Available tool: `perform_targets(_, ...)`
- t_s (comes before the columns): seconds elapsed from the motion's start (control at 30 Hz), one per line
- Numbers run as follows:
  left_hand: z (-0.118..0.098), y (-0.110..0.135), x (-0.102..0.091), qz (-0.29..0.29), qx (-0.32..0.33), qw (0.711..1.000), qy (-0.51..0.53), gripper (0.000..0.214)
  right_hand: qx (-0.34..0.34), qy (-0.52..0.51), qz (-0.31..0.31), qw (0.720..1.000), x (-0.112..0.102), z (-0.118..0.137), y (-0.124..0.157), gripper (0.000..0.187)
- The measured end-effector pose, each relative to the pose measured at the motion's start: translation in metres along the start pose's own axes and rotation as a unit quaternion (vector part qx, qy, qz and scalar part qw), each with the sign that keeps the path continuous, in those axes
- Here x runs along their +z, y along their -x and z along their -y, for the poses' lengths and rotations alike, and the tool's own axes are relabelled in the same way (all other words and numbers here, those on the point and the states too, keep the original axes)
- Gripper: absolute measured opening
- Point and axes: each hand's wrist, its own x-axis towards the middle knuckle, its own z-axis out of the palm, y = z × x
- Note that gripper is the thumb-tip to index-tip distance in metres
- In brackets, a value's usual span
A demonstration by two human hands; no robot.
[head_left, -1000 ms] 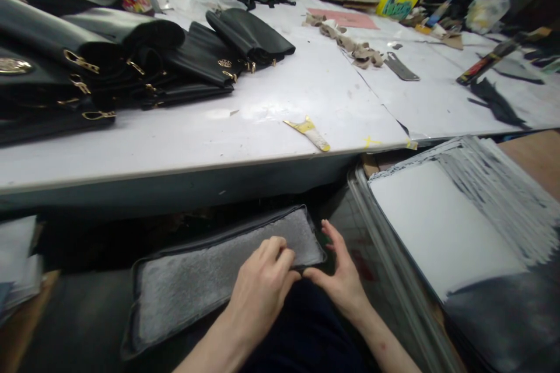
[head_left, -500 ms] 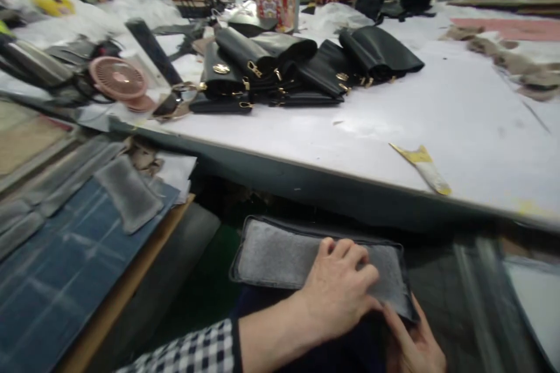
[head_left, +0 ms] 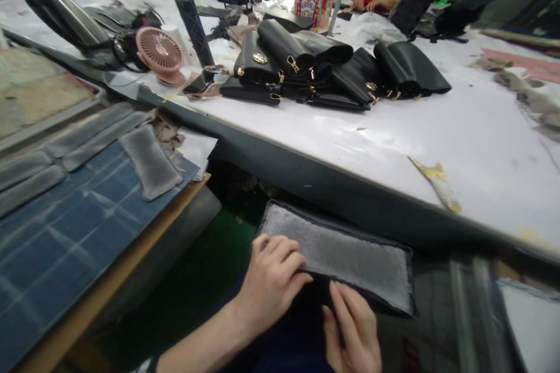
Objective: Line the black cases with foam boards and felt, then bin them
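Several flat grey padded pieces (head_left: 151,163) lie on a blue, white-streaked board (head_left: 83,227) at far left. Next, my left hand (head_left: 275,271) is half curled, pinching the near edge of a long rectangular grey fuzzy panel with black edging (head_left: 354,253). That panel sits above my lap (head_left: 280,359), before the white-topped table (head_left: 315,134). My right hand (head_left: 354,329) is near the same edge, thumb and fingers slightly parted; whether they grip anything I cannot tell.

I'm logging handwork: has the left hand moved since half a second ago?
Yes. The left hand has moved left, judged against the yellow-and-white piece on the table, and is now nearer the grey panel's left end.
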Motion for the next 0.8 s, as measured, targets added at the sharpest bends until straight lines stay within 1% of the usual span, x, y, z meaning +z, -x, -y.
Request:
perform_targets(0.03,0.006,0.005,-0.003,-0.015,-0.016,1.000,0.005,0.011,-0.016,0.000,0.023,1.000,0.007,0.006,-0.002,0.069)
perform_targets(0.1,0.015,0.013,-0.007,-0.044,-0.032,0.998,0.011,0.008,-0.044,0.022,0.048,0.998,0.020,0.014,-0.004,0.070)
perform_targets(0.2,0.025,0.020,-0.006,-0.086,-0.043,0.995,0.009,0.009,-0.072,0.056,0.057,0.994,0.031,0.016,-0.007,0.068)
perform_targets(0.3,0.034,0.024,0.001,-0.135,-0.045,0.990,0.004,0.008,-0.111,0.085,0.016,0.990,0.038,0.017,-0.010,0.059)
perform_targets(0.37,0.040,0.026,0.005,-0.158,-0.025,0.987,0.006,0.006,-0.147,0.104,-0.015,0.983,0.042,0.019,-0.013,0.055)
perform_targets(0.43,0.047,0.031,0.010,-0.174,-0.008,0.985,0.016,0.010,-0.177,0.113,-0.023,0.977,0.046,0.021,-0.016,0.054)
perform_targets(0.5,0.053,0.036,0.014,-0.198,-0.017,0.979,0.054,0.019,-0.197,0.113,-0.013,0.974,0.049,0.024,-0.018,0.054)
perform_targets(0.53,0.057,0.039,0.017,-0.216,-0.038,0.971,0.095,0.024,-0.202,0.114,-0.006,0.973,0.050,0.026,-0.019,0.055)
perform_targets(0.57,0.062,0.041,0.021,-0.238,-0.075,0.956,0.156,0.028,-0.205,0.115,0.000,0.972,0.050,0.027,-0.020,0.056)
perform_targets(0.6,0.067,0.042,0.026,-0.258,-0.137,0.924,0.246,0.031,-0.205,0.116,0.007,0.972,0.051,0.029,-0.021,0.056)
perform_targets(0.63,0.072,0.042,0.033,-0.270,-0.216,0.870,0.352,0.035,-0.206,0.116,0.012,0.972,0.052,0.031,-0.021,0.057)
perform_targets(0.67,0.079,0.041,0.042,-0.268,-0.297,0.796,0.454,0.040,-0.207,0.115,0.017,0.971,0.053,0.032,-0.022,0.057)
perform_targets(0.7,0.084,0.038,0.052,-0.254,-0.369,0.712,0.540,0.046,-0.210,0.111,0.021,0.971,0.054,0.034,-0.023,0.058)
perform_targets(0.73,0.090,0.035,0.062,-0.227,-0.421,0.642,0.599,0.052,-0.212,0.106,0.025,0.971,0.056,0.036,-0.024,0.058)
perform_targets(0.77,0.094,0.031,0.073,-0.193,-0.454,0.590,0.639,0.057,-0.214,0.100,0.029,0.971,0.057,0.038,-0.024,0.059)
perform_targets(0.8,0.096,0.027,0.083,-0.159,-0.469,0.558,0.666,0.061,-0.215,0.096,0.033,0.971,0.059,0.040,-0.024,0.060)
